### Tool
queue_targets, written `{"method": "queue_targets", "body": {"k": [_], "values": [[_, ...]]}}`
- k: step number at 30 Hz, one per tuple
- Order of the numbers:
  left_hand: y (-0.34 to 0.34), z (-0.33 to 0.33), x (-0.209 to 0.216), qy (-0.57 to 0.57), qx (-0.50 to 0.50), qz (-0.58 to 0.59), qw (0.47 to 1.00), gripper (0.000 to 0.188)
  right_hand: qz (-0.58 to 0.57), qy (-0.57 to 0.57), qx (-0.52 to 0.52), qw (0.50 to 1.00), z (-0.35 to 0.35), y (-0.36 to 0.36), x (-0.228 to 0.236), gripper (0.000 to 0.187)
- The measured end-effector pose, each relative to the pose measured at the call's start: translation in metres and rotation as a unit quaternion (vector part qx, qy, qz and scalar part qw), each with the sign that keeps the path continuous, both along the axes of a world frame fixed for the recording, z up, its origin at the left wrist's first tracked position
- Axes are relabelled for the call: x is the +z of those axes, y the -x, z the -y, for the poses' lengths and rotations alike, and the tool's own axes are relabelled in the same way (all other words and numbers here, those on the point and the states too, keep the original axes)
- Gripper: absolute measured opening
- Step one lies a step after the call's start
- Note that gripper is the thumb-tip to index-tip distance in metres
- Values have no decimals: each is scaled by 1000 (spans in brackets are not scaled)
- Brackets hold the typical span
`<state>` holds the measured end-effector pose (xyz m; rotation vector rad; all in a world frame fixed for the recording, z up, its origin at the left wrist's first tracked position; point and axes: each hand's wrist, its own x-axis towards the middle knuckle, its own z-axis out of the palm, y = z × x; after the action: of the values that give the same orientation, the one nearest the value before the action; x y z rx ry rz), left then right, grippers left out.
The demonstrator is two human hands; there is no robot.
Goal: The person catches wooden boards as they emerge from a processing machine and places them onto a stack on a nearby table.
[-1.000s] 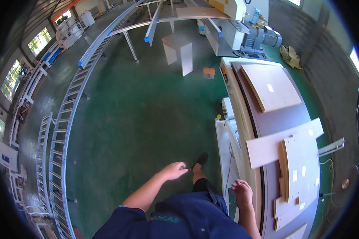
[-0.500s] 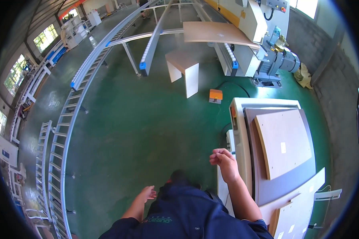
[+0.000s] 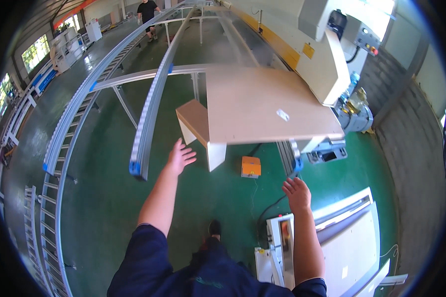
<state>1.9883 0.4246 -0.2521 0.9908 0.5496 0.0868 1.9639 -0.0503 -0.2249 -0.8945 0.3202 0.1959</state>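
Note:
A large brown board [image 3: 267,106] with a small white label lies on the machine's rails ahead of me, its near edge facing me. My left hand [image 3: 181,157] is raised with fingers spread, holding nothing, closest to a low brown-topped stool [image 3: 195,121] with white sides. Part of that stool is hidden under the board. My right hand [image 3: 297,193] reaches out, fingers stretched and empty, just short of the blue-capped end of a rail [image 3: 296,161]. Neither hand touches the board; both are below its near edge.
An orange foot pedal [image 3: 251,167] sits on the green floor. At right stands a white machine head [image 3: 327,64] with a motor; nearer, a white bench bears stacked panels [image 3: 352,247]. Roller conveyors [image 3: 54,163] run along the left. Another person [image 3: 147,15] stands far off.
I have stepped forward, so the board and stool are nearer. Both my arms have stretched forward; the right hand's curled fingers have straightened. The distant person shows more fully.

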Motion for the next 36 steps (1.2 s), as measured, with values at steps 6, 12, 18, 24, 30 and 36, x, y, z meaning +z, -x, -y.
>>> {"method": "queue_targets", "body": {"k": [6, 12, 18, 24, 30, 36], "values": [[-150, 9, 42, -15, -58, -16, 998, 80, -47, -20, -62, 997, -51, -74, 7, 52], [-142, 52, 45, -53, -65, -56, 995, 50, -125, 0, -113, 986, -22, -64, -19, 38], [-94, 82, 21, -96, -46, -60, 993, 35, -34, -67, -224, 972, 56, -44, -5, 40], [-41, 84, 27, -55, -30, -52, 997, 36, -56, -93, -301, 947, 112, -34, -18, 42], [-17, 56, 24, -66, -127, -132, 981, 43, -76, -137, -259, 953, 107, 46, -7, 33], [20, 58, 27, -189, -36, -91, 977, 49, 15, -180, -209, 961, 108, 134, 4, 28]]}}
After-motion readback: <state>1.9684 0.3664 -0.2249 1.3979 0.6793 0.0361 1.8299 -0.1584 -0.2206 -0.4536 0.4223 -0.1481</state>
